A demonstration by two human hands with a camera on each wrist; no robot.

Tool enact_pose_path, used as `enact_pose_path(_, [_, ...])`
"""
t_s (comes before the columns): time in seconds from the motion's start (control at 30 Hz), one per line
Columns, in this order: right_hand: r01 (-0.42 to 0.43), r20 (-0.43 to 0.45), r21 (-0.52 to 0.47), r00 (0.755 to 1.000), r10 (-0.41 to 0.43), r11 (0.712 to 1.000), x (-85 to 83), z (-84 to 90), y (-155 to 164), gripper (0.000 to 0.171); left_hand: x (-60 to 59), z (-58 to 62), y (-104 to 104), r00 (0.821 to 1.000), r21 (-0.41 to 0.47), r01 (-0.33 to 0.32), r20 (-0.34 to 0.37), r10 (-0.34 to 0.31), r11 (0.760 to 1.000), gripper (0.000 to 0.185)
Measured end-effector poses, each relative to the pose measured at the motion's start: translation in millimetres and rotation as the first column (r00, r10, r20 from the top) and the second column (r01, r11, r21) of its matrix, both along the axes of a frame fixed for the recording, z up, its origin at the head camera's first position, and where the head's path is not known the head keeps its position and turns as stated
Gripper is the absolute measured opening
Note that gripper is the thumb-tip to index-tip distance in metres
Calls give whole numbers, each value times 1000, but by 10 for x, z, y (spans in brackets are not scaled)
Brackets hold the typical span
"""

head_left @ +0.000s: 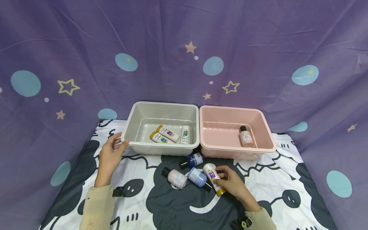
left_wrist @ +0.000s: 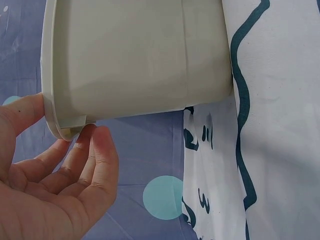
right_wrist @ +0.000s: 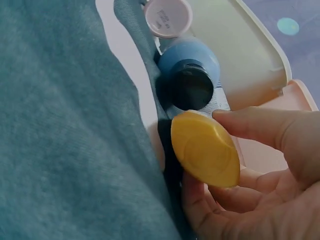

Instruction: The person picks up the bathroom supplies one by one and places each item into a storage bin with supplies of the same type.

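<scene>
Between the right hand's [head_left: 231, 183] curled fingers [right_wrist: 260, 125] lay the yellow-capped white bottle [head_left: 213, 177], clamped near its cap, long axis slanting away toward the grey bin [head_left: 161, 148]. Left hand [head_left: 110, 156], well apart, held that bin's near corner, fingers loosely curled under the rim.

Pink bin [head_left: 260, 123] at right, its left wall touching the neighbouring bin; one pink bottle [head_left: 246, 136] with dark cap lies inside, near-right. On the patterned cloth [head_left: 287, 179] over the worktop, near centre: dark blue bottle [head_left: 193, 159], light blue bottle [head_left: 196, 176], pale pink bottle [head_left: 176, 178], clustered. Purple star-print backdrop [head_left: 184, 38] behind.
</scene>
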State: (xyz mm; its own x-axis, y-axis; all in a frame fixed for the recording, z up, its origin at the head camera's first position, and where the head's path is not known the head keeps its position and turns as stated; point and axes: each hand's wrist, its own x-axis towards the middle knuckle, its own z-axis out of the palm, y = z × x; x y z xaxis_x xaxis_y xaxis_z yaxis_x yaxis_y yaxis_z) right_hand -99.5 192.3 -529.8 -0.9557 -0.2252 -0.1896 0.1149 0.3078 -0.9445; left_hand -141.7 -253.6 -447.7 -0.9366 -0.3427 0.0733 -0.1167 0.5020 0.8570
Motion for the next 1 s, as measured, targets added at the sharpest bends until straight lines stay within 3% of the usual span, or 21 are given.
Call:
enact_pose_path(0.13, [-6,49,-102,999,11,995,11,23,36,50,4,2,0,1000,-1,-1,4,1,1000,57])
enact_pose_path(0.6, [-30,74,-236,996,49,971,1,326,56,53,-11,-23,-1,1000,-9,2,-8,-2,1000,59])
enact_pose_path(0.8, [-77,-1,-307,997,81,949,-74,557,8,52,-11,-31,-10,1000,4,-2,-8,2,1000,60])
enact_pose_path(1.0, [-150,-111,-286,986,123,946,-182,798,-63,47,-6,-38,-5,1000,26,4,-5,-3,1000,61])
